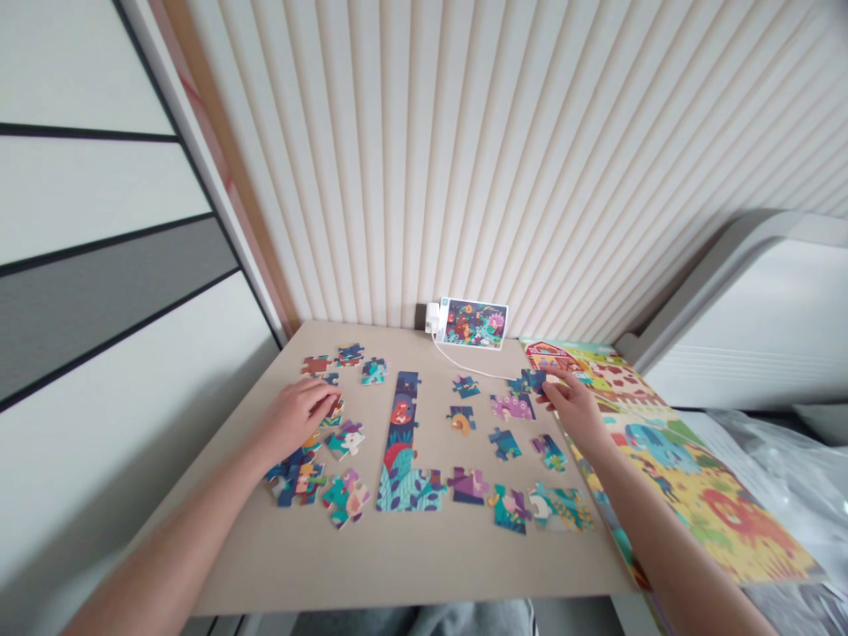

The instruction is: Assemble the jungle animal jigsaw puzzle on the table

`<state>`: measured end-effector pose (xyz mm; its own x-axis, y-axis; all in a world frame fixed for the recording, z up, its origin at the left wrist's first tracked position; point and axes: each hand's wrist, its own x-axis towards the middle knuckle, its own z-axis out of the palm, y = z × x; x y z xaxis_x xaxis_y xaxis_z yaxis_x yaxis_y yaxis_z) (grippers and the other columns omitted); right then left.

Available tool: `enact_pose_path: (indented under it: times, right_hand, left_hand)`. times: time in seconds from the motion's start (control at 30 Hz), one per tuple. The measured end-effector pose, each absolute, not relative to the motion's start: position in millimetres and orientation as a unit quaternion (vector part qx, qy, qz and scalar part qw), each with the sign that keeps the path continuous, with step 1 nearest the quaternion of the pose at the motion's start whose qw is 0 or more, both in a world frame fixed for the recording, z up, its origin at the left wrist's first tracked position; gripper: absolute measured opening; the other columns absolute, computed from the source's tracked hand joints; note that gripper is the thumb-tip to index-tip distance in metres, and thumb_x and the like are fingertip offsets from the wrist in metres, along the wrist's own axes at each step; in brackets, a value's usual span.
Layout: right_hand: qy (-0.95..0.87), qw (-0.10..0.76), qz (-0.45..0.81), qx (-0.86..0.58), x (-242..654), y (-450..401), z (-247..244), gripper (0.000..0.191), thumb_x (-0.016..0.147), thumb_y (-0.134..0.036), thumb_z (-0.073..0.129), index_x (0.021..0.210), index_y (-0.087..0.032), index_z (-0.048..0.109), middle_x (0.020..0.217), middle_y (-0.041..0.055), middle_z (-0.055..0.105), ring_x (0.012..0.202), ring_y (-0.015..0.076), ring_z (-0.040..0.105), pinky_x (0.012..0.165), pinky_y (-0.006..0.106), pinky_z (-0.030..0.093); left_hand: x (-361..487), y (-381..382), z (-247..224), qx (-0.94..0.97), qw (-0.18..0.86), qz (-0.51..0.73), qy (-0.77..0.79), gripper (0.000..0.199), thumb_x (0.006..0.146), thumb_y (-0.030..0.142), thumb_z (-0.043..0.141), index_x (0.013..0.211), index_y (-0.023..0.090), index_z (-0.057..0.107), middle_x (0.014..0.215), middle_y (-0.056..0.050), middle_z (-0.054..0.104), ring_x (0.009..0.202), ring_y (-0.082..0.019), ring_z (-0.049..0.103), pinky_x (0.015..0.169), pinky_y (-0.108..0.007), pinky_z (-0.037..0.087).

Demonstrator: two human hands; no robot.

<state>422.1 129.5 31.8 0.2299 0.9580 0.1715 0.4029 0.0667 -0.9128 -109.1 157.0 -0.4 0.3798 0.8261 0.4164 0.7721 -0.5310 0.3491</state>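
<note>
Over the loose pieces at the table's left side, my left hand (303, 408) has its fingers bent and close together; whether they grip a piece is hidden. My right hand (571, 405) pinches a dark blue puzzle piece (533, 382) at the right, above a purple piece (513, 407). Between my hands, joined pieces form an L shape (399, 442), a column with a short row at its foot. Loose pieces lie on both sides of it, among them a snail piece (462, 420) and a purple piece (469, 485) beside the foot of the L.
A picture card (473, 323) leans at the back beside a white charger (433, 318), whose cable runs right across the table (397, 565). Colourful puzzle boards (702, 495) lie at the right edge. A pleated curtain hangs behind; plastic wrapping is at the far right.
</note>
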Motion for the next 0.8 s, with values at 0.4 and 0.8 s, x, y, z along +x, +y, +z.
enact_pose_path:
  times: [0.4, 0.8]
  right_hand:
    - [-0.609, 0.456, 0.183, -0.623, 434, 164, 28, 0.045, 0.087, -0.053, 0.062, 0.112, -0.017, 0.074, 0.088, 0.0089, 0.075, 0.075, 0.0237, 0.067, 0.070, 0.039, 0.056]
    - [-0.656, 0.465, 0.297, -0.516, 419, 194, 33, 0.058, 0.086, -0.047, 0.069, 0.136, -0.019, 0.058, 0.099, 0.0093, 0.078, 0.094, 0.0268, 0.073, 0.090, 0.049, 0.057]
  left_hand:
    - [-112, 161, -7, 0.836, 0.056, 0.273, 0.473, 0.030, 0.103, 0.038, 0.047, 0.105, 0.025, 0.073, 0.106, -0.004, 0.076, 0.098, -0.023, 0.070, 0.093, -0.037, 0.051]
    - [-111, 160, -7, 0.835, 0.061, 0.276, 0.471, 0.031, 0.103, 0.040, 0.047, 0.106, 0.025, 0.074, 0.105, -0.005, 0.076, 0.097, -0.024, 0.070, 0.093, -0.037, 0.052]
